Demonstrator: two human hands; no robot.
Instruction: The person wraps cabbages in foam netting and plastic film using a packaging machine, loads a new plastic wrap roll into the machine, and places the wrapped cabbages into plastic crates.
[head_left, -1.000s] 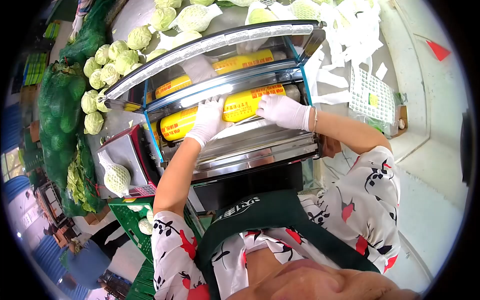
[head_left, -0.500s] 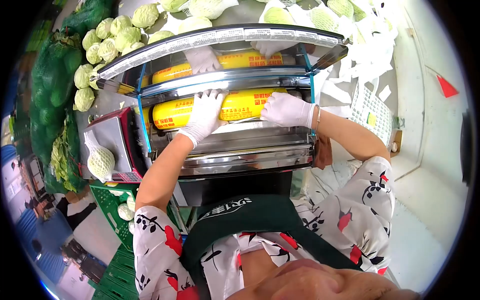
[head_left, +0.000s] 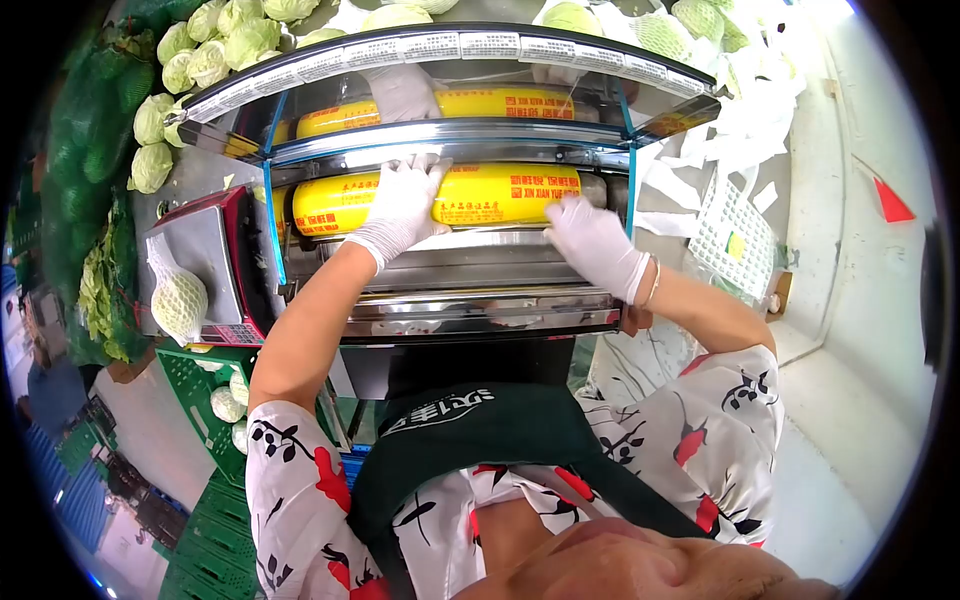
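Note:
A yellow roll of cling film with red lettering lies across a metal wrapping machine. My gloved left hand is wrapped over the roll left of its middle, the fingers across the top and the thumb at the near side. At the roll's right end, my gloved right hand has bent, closed fingers by the lower edge. Whatever sits between those fingertips, perhaps clear film, cannot be made out. A mirror-like panel behind the roll reflects it and my hands.
Left of the machine stands a scale with a netted round item on it. Cabbages lie behind, and a green crate stands lower left. White foam netting and a white perforated bag are at the right.
My right hand has drawn down towards me, off the right end of the roll. My left hand stays on the roll. The whole view has shifted slightly.

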